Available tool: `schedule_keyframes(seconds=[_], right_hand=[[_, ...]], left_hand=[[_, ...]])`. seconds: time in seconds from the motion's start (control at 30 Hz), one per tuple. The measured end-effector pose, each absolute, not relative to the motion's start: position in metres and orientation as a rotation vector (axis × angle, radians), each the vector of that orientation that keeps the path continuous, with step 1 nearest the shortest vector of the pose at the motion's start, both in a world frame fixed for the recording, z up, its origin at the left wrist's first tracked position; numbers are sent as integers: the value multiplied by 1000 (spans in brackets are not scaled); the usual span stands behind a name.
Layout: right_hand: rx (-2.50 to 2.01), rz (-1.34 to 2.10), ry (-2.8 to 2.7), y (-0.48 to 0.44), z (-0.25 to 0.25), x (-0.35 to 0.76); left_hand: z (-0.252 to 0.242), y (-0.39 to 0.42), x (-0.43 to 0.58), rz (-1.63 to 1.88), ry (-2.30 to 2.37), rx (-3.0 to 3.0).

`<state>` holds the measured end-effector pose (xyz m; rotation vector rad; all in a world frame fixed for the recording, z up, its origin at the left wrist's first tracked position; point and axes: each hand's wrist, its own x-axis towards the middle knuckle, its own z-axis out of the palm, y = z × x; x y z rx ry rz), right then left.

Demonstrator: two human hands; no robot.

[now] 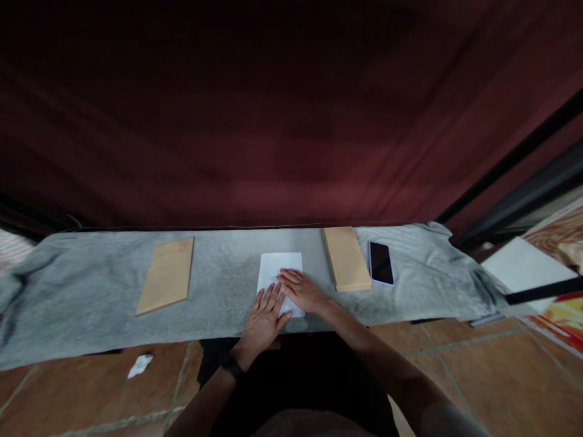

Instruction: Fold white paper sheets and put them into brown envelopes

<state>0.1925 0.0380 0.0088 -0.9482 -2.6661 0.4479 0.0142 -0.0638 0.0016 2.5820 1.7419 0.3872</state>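
Note:
A white sheet of paper (279,262), seemingly folded, lies on the grey cloth in front of me. My left hand (264,318) rests flat on its lower left part, fingers stretched out. Flat on the right side of the same paper lies my right hand (301,290), its fingertips close to those of the left hand. Both palms face down and cover part of the sheet. To the right is a stack of brown envelopes (348,258). Another brown envelope (167,273), or a thin pile of them, lies to the left.
Grey cloth (228,261) covers the long narrow surface. A phone (381,263) lies right of the envelope stack. Behind the surface rises a dark red wall of fabric (273,152). A crumpled white scrap (140,365) is on the tiled floor (104,394).

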Motion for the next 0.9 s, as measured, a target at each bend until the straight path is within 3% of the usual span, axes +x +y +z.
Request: schedule_keyframes(seconds=[0.53, 0.9], right_hand=[[-1283, 261, -2625, 111, 6, 164], [-1127, 219, -2590, 5, -7, 230]], left_hand=[[-3, -62, 13, 368, 1749, 2603], [-4, -73, 5, 458, 1771, 2457]])
